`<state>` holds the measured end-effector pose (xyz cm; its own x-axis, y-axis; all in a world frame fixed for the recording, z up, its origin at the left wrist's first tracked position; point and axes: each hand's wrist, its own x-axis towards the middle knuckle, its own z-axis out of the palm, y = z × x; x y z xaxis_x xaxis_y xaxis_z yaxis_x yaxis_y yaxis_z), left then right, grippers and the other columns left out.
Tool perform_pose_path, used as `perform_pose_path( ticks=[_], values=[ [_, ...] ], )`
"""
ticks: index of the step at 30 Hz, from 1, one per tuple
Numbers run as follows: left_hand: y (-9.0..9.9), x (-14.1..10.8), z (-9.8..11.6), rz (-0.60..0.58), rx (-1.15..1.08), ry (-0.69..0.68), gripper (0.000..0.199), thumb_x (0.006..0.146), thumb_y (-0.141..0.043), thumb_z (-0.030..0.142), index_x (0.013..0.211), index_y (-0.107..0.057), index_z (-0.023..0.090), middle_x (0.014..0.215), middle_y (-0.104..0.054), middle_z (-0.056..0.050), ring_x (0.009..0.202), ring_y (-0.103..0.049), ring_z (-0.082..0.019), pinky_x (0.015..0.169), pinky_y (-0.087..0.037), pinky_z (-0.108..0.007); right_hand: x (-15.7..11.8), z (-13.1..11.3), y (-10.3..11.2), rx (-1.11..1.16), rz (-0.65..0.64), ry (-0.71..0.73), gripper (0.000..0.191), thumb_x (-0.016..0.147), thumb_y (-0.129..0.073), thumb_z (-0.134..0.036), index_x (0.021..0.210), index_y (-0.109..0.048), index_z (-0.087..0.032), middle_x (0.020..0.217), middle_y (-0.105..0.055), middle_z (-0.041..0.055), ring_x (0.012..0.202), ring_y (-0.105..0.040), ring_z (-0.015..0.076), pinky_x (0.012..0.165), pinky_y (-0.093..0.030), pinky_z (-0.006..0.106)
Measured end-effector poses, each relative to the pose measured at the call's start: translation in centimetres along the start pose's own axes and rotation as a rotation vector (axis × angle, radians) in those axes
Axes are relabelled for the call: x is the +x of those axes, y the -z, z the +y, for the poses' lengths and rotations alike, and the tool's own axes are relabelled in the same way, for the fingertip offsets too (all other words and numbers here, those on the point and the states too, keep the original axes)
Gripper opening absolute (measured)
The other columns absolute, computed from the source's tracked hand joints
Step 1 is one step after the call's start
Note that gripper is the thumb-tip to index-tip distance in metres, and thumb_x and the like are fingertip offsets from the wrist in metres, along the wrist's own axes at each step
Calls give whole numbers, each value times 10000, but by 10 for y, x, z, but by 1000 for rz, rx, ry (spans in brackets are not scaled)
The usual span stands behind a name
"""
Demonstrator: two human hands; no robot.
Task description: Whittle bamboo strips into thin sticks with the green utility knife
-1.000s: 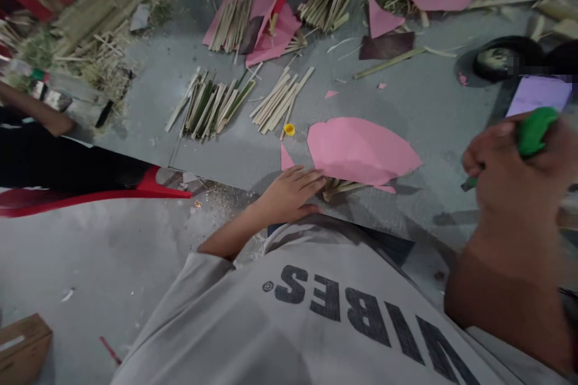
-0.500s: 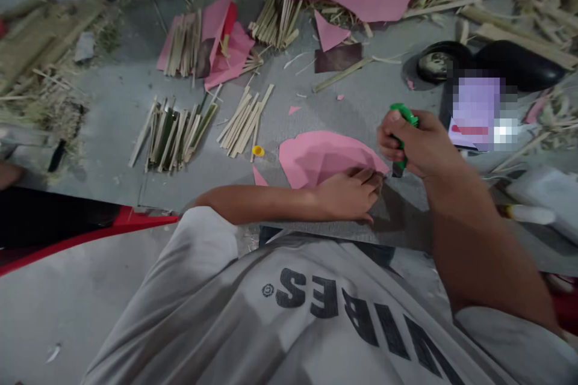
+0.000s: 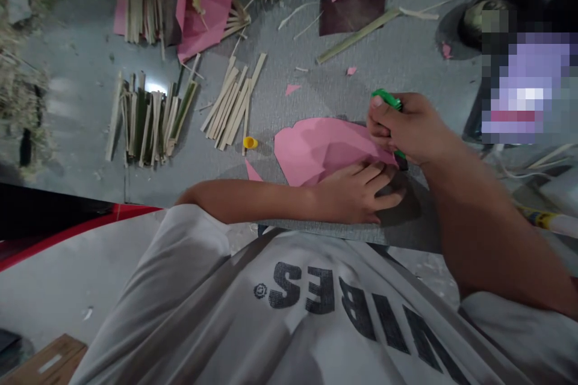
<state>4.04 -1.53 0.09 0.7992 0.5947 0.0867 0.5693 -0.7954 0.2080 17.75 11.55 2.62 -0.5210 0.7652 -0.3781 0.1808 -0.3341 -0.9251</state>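
A pink paper sheet (image 3: pixel 311 138) with a curved upper edge lies flat in front of me. My left hand (image 3: pixel 363 191) rests palm down across its lower right part, fingers spread and slightly bent. Closed in a fist, my right hand (image 3: pixel 404 126) grips a green-handled tool (image 3: pixel 386 97) at the sheet's right corner. The tool's dark lower end (image 3: pixel 401 162) shows under the fist, close to my left fingers. My grip hides most of this tool, so its exact kind is unclear. A small pink scrap (image 3: pixel 253 171) lies left of the sheet.
Bamboo sticks (image 3: pixel 237 102) and a darker bundle of bamboo strips (image 3: pixel 151 123) lie to the left, beside a yellow cap (image 3: pixel 250 142). Beyond them sit pink paper pieces (image 3: pixel 210 18) and a bamboo strip (image 3: pixel 356 37). A blurred-out phone (image 3: pixel 524 84) stands at the right.
My view has moved closer to the table. My right hand has come left and down against the sheet's right corner with the green tool. My left fingers have spread further apart.
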Motion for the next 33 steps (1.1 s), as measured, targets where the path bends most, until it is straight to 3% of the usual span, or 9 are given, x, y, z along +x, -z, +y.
perform_pose_path(
  ticks=[8, 14, 22, 29, 33],
  values=[
    [9, 3, 0, -45, -46, 9, 645, 1035, -652, 547, 1598, -596, 236, 1593, -626, -186, 1468, -572, -385, 1145, -481, -496, 4, 5, 1, -13, -10, -11, 679, 899, -793, -764, 670, -466, -215, 608, -353, -41, 513, -275, 82, 439, -207, 264],
    [18, 6, -2, -79, -102, 19, 605, 1033, -670, 472, 1591, -597, 251, 1589, -631, -169, 1467, -559, -386, 1108, -516, -483, 10, 11, -4, -274, 3, 1, 621, 1001, -713, -685, 693, -440, -219, 611, -361, -39, 528, -289, 95, 458, -229, 278],
    [16, 6, -6, -116, -130, 0, 688, 983, -731, 500, 1601, -582, 237, 1635, -586, -176, 1542, -507, -401, 1247, -453, -563, 8, -2, -14, -565, 11, 63, 545, 1104, -631, -405, 647, -412, -204, 606, -348, -36, 560, -295, 99, 518, -213, 294],
    [13, 6, -5, -92, -127, 10, 714, 938, -778, 516, 1576, -606, 246, 1638, -589, -177, 1542, -506, -402, 1248, -456, -559, 14, -1, -18, -540, -5, 112, 557, 1093, -669, -469, 652, -450, -208, 575, -406, -19, 560, -338, 110, 500, -231, 287],
    [15, 5, -5, -106, -112, 3, 730, 937, -770, 534, 1583, -593, 244, 1644, -584, -178, 1534, -509, -391, 1255, -441, -573, 19, -6, -23, -621, 4, 120, 532, 1096, -656, -360, 631, -451, -202, 563, -407, -20, 555, -331, 106, 507, -228, 286]
  ],
)
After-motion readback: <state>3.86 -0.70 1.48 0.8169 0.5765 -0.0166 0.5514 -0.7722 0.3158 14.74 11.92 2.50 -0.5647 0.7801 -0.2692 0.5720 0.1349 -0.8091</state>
